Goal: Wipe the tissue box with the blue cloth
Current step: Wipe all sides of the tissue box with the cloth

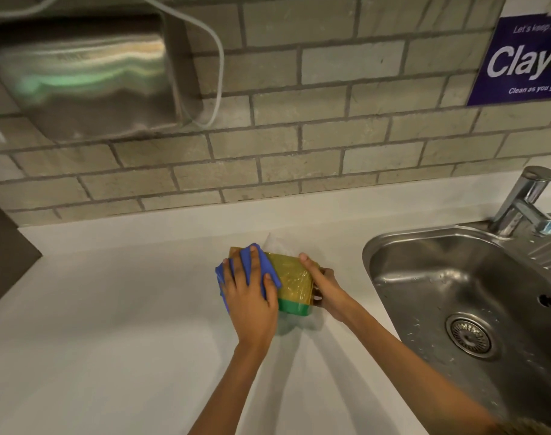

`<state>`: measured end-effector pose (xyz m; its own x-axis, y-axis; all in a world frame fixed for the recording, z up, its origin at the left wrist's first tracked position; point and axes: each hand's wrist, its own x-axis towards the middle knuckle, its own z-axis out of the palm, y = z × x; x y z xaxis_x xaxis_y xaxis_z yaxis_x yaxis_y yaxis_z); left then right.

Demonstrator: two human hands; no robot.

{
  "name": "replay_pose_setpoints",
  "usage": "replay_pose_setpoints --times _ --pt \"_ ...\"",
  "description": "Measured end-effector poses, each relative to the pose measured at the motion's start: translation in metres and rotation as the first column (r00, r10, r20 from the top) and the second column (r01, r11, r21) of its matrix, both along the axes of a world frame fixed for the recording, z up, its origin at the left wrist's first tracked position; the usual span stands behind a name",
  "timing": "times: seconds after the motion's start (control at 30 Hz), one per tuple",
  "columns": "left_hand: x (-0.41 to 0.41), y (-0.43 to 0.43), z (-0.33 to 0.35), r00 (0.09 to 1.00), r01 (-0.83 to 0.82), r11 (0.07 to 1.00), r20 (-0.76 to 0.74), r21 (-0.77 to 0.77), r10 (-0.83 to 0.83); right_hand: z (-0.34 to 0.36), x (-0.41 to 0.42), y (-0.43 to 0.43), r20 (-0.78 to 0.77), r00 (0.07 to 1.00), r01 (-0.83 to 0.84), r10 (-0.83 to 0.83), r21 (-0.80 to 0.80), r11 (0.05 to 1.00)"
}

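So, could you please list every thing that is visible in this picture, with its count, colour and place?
tissue box: one, yellow-gold with a green base, on the counter left of the sink
cloth: one, blue, on the left part of the box
counter: one, white, below the brick wall
sink: one, steel, at right
tap: one, chrome, behind the sink
dispenser: one, steel, on the wall, upper left
cable: one, white, beside the dispenser
sign: one, purple, on the wall, upper right
left hand: pressing the cloth on the box
right hand: holding the right side of the box
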<state>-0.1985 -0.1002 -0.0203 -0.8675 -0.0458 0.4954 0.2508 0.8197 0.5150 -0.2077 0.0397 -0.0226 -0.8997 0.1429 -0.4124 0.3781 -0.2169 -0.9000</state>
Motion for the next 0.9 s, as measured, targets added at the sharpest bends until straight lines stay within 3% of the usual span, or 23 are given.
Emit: replay_pose_setpoints --times 0.13,0.37,0.53,0.7,0.9 --pt "0.006 0.010 -0.003 1.000 0.011 0.999 0.012 0.040 -0.011 0.000 0.003 0.006 0.009 1.000 -0.014 0.014 -0.019 1.000" --pt "0.029 0.016 -0.018 0.957 0.254 0.942 -0.081 -0.221 -0.277 -0.006 -0.001 0.010 -0.021 1.000 -0.006 0.007 0.055 0.998" --pt "0.020 0.023 0.003 0.998 0.049 0.999 0.044 -0.009 -0.049 -0.008 -0.005 0.002 -0.036 0.999 0.038 -0.036 0.061 0.997" --pt "0.031 0.033 -0.016 0.983 0.172 0.942 -0.012 -0.288 -0.183 -0.009 -0.004 0.006 -0.041 0.998 0.054 -0.050 0.093 0.994" --pt "0.036 0.020 -0.035 0.991 0.095 0.966 -0.068 -0.242 -0.114 -0.008 -0.005 0.006 -0.003 0.998 0.065 -0.065 0.090 0.994"
